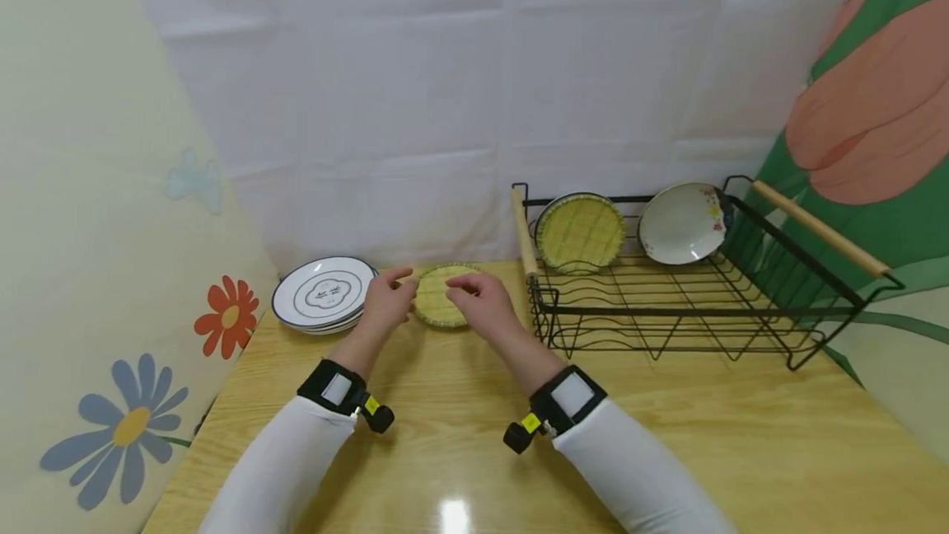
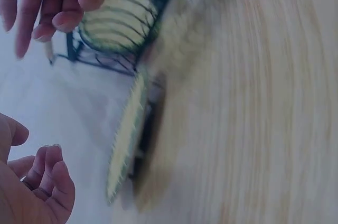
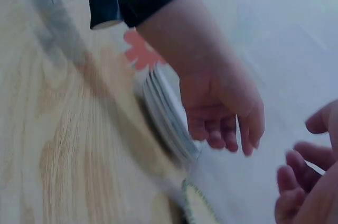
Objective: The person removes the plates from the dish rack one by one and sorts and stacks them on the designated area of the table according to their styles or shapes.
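Note:
My left hand (image 1: 387, 301) hovers between a stack of white plates (image 1: 324, 291) with dark blue rims and a round yellow-green pad (image 1: 436, 300) with a frilled edge. Its fingers are loosely bent around nothing. Over the pad's right side hangs my right hand (image 1: 485, 305), also holding nothing, thumb and fingers slightly apart. In the left wrist view the pad (image 2: 127, 137) sits a little above the tabletop on something dark. The right wrist view catches the plate stack (image 3: 166, 113) edge-on behind my left hand (image 3: 222, 105).
On the right stands a black wire dish rack (image 1: 689, 311) with wooden handles. A second yellow-green pad (image 1: 581, 233) leans upright in it before a dark-rimmed plate, beside a white floral dish (image 1: 678, 225). White cloth (image 1: 385, 89) hangs behind the wooden table (image 1: 445, 460).

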Tool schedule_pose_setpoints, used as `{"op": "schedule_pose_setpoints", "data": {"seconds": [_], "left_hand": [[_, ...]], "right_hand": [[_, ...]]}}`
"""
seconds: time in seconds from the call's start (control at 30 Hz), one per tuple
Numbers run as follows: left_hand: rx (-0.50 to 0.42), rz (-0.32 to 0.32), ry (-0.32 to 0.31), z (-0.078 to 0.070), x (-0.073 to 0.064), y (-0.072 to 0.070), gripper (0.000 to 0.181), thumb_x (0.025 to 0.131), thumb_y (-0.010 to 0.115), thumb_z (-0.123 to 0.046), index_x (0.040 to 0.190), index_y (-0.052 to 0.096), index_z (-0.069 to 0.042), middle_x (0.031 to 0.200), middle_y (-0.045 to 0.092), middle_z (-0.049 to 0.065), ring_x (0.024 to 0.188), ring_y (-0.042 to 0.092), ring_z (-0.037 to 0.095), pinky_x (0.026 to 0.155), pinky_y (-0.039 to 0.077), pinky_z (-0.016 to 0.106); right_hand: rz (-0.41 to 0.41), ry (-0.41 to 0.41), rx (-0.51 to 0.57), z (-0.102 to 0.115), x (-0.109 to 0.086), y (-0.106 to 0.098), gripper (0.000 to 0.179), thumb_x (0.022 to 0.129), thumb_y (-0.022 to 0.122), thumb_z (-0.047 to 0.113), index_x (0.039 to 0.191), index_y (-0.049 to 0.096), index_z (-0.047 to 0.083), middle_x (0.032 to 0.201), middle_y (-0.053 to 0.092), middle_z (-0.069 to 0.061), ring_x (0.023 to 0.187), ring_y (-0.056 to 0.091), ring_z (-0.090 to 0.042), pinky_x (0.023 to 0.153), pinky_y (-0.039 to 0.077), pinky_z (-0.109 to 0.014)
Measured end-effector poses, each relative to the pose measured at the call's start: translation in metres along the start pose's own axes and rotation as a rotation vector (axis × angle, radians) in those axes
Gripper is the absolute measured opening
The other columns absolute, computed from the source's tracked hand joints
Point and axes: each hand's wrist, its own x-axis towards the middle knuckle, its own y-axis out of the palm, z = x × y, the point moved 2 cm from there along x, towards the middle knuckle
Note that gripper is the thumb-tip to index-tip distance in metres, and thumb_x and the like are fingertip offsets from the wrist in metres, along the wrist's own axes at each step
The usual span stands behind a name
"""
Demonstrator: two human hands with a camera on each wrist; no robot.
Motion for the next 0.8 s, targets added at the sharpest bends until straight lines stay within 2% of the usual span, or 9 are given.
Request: {"op": "schedule_pose_setpoints", "data": {"seconds": [0.2,0.3,0.4,0.5,0.6,0.67,0.8], "left_hand": [[-0.192,0.018,-0.015,-0.019,-0.024,0.004,0.042,0.101,0.059,-0.024,0.141,0.062,-0.013,0.103,0.069,0.016,0.072,0.067,0.011,0.060,0.056,0.027],[-0.298,0.031,-0.037,-0.026,-0.035,0.003,0.041,0.103,0.056,-0.023,0.142,0.061,-0.013,0.100,0.070,0.011,0.075,0.069,0.011,0.062,0.057,0.027],[-0.373,0.042,-0.055,-0.031,-0.047,0.000,0.041,0.105,0.053,-0.022,0.144,0.058,-0.013,0.099,0.070,0.008,0.078,0.070,0.013,0.065,0.057,0.029],[-0.428,0.064,-0.074,-0.034,-0.056,-0.001,0.042,0.106,0.050,-0.022,0.146,0.055,-0.013,0.103,0.071,0.006,0.084,0.072,0.014,0.071,0.058,0.031],[-0.508,0.102,-0.095,-0.036,-0.062,0.001,0.043,0.107,0.048,-0.023,0.148,0.052,-0.013,0.108,0.071,0.006,0.091,0.074,0.015,0.081,0.060,0.036],[-0.571,0.129,-0.105,-0.038,-0.065,0.002,0.043,0.107,0.047,-0.024,0.149,0.050,-0.013,0.113,0.070,0.007,0.095,0.074,0.016,0.086,0.060,0.038],[-0.657,0.187,-0.114,-0.040,-0.071,0.007,0.047,0.107,0.045,-0.025,0.153,0.044,-0.011,0.124,0.068,0.011,0.100,0.073,0.018,0.090,0.060,0.038]], "right_hand": [[0.417,-0.254,-0.025,0.038,-0.031,-0.021,0.030,0.103,0.060,0.018,0.128,0.070,0.004,0.098,0.071,-0.012,0.081,0.064,-0.019,0.074,0.057,-0.036],[0.535,-0.372,-0.094,0.060,-0.037,-0.037,0.030,0.103,0.060,0.016,0.129,0.068,0.003,0.092,0.069,-0.011,0.079,0.062,-0.021,0.072,0.057,-0.038],[0.596,-0.459,-0.196,0.085,-0.036,-0.057,0.030,0.103,0.061,0.018,0.130,0.068,0.006,0.099,0.072,-0.005,0.083,0.065,-0.020,0.074,0.058,-0.037],[0.582,-0.531,-0.310,0.107,-0.029,-0.082,0.029,0.102,0.062,0.020,0.129,0.069,0.010,0.103,0.074,-0.002,0.085,0.066,-0.019,0.071,0.057,-0.035],[0.507,-0.551,-0.410,0.123,-0.015,-0.108,0.028,0.101,0.065,0.021,0.128,0.070,0.012,0.102,0.075,-0.001,0.086,0.067,-0.017,0.072,0.057,-0.034],[0.441,-0.527,-0.482,0.129,-0.002,-0.125,0.029,0.101,0.066,0.023,0.129,0.070,0.014,0.105,0.076,-0.001,0.090,0.069,-0.017,0.077,0.058,-0.036],[0.339,-0.435,-0.622,0.129,0.025,-0.159,0.035,0.101,0.066,0.027,0.135,0.067,0.017,0.119,0.074,-0.005,0.109,0.067,-0.022,0.096,0.055,-0.045]]}}
